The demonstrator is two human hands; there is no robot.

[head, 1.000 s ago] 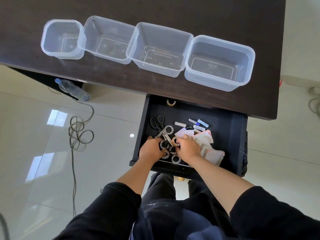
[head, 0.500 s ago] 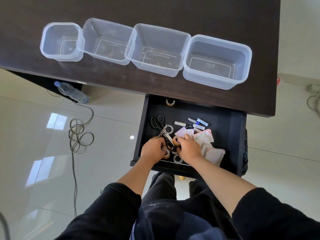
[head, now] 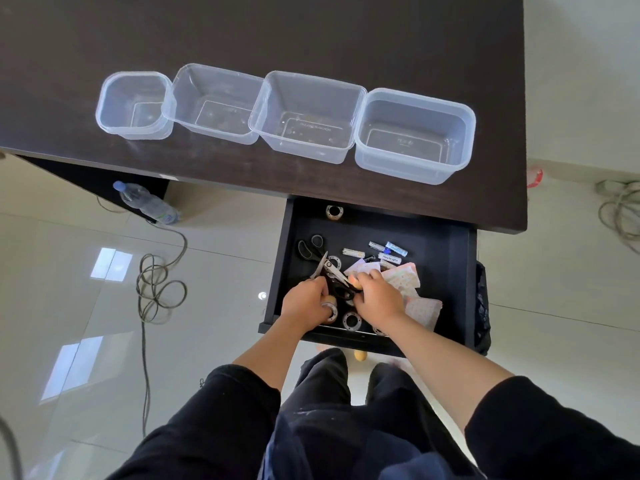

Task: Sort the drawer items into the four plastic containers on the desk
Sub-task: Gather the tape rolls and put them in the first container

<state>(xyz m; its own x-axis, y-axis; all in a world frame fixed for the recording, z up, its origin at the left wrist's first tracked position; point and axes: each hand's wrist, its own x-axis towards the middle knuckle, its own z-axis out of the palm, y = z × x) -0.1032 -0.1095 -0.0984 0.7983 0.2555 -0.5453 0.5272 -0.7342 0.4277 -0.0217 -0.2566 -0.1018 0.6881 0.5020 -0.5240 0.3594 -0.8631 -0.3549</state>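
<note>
Up top, we see four clear tubs (head: 287, 119) in a row on the desk (head: 311, 36), all holding nothing. Below them, in the open drawer (head: 436, 244) at mid-frame, our left hand (head: 304, 301) and right hand (head: 375, 296) close on scissors (head: 332, 271) among tape rolls (head: 351, 321), batteries (head: 389, 251) and papers (head: 405, 280).

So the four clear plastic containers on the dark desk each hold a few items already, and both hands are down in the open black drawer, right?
Not quite: the four clear plastic containers are empty in the head view. Both hands, left and right, are in the open black drawer.
</note>
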